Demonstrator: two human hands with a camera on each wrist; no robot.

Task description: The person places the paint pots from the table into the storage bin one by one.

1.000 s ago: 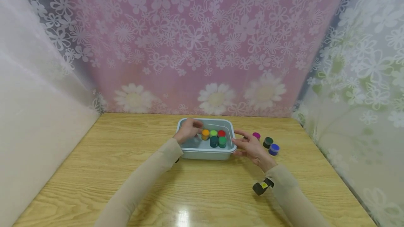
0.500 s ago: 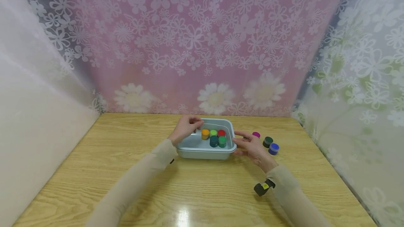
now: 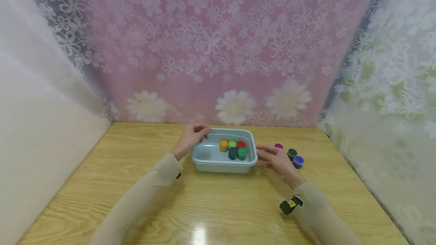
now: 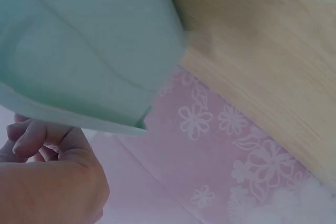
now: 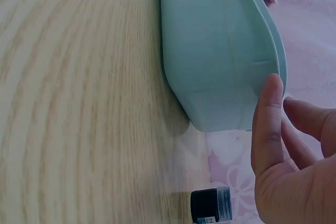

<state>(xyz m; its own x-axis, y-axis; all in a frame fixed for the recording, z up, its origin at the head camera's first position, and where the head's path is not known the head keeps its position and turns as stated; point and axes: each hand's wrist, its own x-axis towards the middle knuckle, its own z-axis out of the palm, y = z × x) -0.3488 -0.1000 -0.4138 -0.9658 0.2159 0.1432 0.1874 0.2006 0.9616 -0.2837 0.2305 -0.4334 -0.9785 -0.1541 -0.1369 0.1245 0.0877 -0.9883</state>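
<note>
A pale blue-grey plastic basin (image 3: 221, 163) stands on the table with several small paint pots inside: orange (image 3: 223, 146), light green (image 3: 232, 144), red (image 3: 241, 144), dark teal (image 3: 232, 153) and green (image 3: 242, 154). My left hand (image 3: 190, 139) hovers at the basin's left rim, fingers loosely bent; nothing shows between them in the left wrist view. At the opposite end, my right hand (image 3: 277, 162) has its extended fingers right at the rim. In the right wrist view, its forefinger (image 5: 270, 119) lies along the basin's outer wall.
Beyond my right hand, three more pots stand on the wooden table (image 3: 218, 207): magenta (image 3: 279, 146), dark green (image 3: 291, 154) and blue (image 3: 298, 162). A pink floral curtain (image 3: 211, 48) hangs behind the table, with pale curtains at both sides.
My left hand has drawn out of the basin, moving left to its rim. My right hand stays at the right end. The pots keep their places in the basin.
</note>
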